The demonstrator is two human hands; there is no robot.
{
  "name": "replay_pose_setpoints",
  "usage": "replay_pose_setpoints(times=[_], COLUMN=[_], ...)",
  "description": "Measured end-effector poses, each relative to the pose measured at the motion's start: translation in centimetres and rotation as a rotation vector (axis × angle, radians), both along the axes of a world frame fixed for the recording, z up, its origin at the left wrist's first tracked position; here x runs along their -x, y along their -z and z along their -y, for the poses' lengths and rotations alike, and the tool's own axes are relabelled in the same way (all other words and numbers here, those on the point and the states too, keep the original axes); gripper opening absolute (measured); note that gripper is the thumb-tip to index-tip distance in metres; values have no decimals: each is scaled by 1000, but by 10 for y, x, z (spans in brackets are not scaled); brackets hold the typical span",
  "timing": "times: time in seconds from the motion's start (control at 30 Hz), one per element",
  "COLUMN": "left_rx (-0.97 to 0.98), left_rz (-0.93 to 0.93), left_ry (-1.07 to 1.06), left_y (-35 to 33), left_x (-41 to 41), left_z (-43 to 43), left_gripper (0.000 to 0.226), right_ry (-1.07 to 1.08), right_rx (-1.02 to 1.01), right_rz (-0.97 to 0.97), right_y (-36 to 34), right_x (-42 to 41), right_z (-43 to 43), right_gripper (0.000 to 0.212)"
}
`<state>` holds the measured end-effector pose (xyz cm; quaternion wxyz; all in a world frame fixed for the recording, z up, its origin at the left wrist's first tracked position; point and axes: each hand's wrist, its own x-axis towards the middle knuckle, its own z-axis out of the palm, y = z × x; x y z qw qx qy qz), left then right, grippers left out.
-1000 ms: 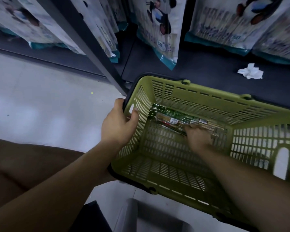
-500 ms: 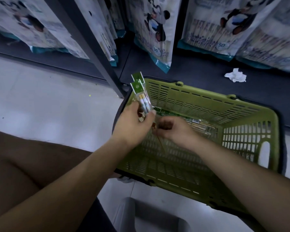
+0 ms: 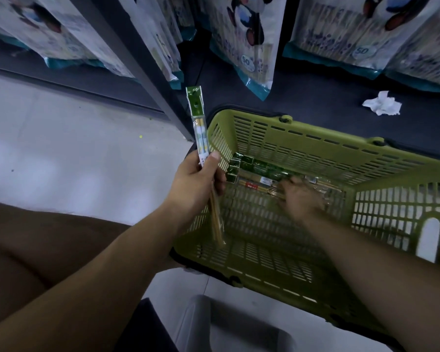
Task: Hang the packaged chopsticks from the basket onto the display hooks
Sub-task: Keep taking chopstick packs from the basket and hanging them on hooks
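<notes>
1. The left hand (image 3: 193,184) is raised beside the near-left rim of the basket (image 3: 366,158), fingers and thumb closed around a chopstick pack (image 3: 201,138) held upright
2. The right hand (image 3: 300,196) reaches down into the basket onto the remaining chopstick packs (image 3: 254,171) at its far side; blurred, so its grip cannot be told
3. The basket is olive slotted plastic; the packs are clear sleeves with green header cards
4. Hanging bags (image 3: 249,41) behind read "50"

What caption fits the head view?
Left hand holds a chopstick pack; right hand reaches into the green basket.
</notes>
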<state>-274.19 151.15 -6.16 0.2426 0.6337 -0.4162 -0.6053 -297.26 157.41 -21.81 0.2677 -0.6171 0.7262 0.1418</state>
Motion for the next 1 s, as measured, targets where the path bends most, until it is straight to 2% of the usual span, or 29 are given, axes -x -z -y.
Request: replay_pose_setpoints(times=[0.27,0.43,0.57,0.7,0.83,0.93,1.0], left_rx=[-9,-35,-37,-70,-89,-46,-58], left_rz=[-15,16,38,48,-7,-23,-7], left_ry=[-40,-31,-7,37,34,9,-29], left_y=[7,9,9,12,10,7,5], left_x=[4,5,6,7,13,16,13], left_z=[1,-2,-4,-7,-9,-9,-7], left_gripper=[19,21,22,19,48,41,38], right_ry=[-97,-73,112,341,252,187,227], right_rx=[-18,-44,-55,-2,69,74,58], right_rz=[-108,-68,156,646,877,977,1050], right_y=[13,11,-6,-51,-105,-125,-125], right_x=[-7,4,9,-12,-51,-68,-68], right_z=[-1,-2,-7,2,19,23,21], right_gripper=[28,16,17,7,24,19,12])
